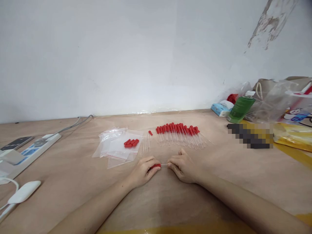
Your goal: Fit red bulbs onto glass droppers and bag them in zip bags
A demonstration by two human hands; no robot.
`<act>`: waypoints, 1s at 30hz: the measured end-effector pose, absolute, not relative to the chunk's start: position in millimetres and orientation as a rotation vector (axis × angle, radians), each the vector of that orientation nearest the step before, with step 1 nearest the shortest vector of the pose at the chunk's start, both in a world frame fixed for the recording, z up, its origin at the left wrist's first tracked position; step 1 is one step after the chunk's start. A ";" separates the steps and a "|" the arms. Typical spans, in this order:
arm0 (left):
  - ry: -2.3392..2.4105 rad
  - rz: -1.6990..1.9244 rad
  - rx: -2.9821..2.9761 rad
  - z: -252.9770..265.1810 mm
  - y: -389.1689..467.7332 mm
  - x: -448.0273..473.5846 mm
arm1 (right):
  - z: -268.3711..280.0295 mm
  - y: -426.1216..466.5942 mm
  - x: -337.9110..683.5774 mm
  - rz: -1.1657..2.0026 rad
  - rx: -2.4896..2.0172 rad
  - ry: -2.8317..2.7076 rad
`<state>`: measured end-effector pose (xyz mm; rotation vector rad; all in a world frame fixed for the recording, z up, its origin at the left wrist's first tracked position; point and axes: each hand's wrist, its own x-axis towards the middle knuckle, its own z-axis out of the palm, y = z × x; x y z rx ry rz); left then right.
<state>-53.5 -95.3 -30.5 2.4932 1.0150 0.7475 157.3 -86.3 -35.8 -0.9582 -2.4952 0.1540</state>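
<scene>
Between the fingers of my left hand (144, 170) is a red rubber bulb (156, 165), its open end pointing right. My right hand (182, 165) pinches a thin clear glass tube (164, 165) that meets the bulb's end; how far the tube sits inside it cannot be seen. Beyond my hands lies a row of droppers (179, 131) with red bulbs towards the wall. Left of that row are several loose glass tubes (146, 143) and a single red bulb (150, 133). Several more red bulbs (131, 143) rest on clear zip bags (113, 146).
A power strip (34, 152) with cords and a phone (17, 143) lie at the left, near a white plug-like device (24, 192). At the right stand a green bottle (240, 108), a tissue pack (220, 109) and plastic bags (275, 100). A wall closes off the back.
</scene>
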 end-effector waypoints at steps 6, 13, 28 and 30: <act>1.091 0.869 2.611 -32.4 -86.1 -57.7 | -24.9 -88.9 154.2 0.313 -1.016 -2.436; 1.809 1.196 2.485 -25.3 -52.8 -95.9 | -24.4 -53.0 160.5 1.159 -1.269 -1.975; 2.043 1.128 2.148 -48.4 -27.7 -131.0 | -20.6 6.1 90.9 0.268 -1.781 -1.859; 2.052 1.120 2.138 -49.2 -26.4 -132.0 | -22.4 7.3 86.7 0.230 -1.803 -1.902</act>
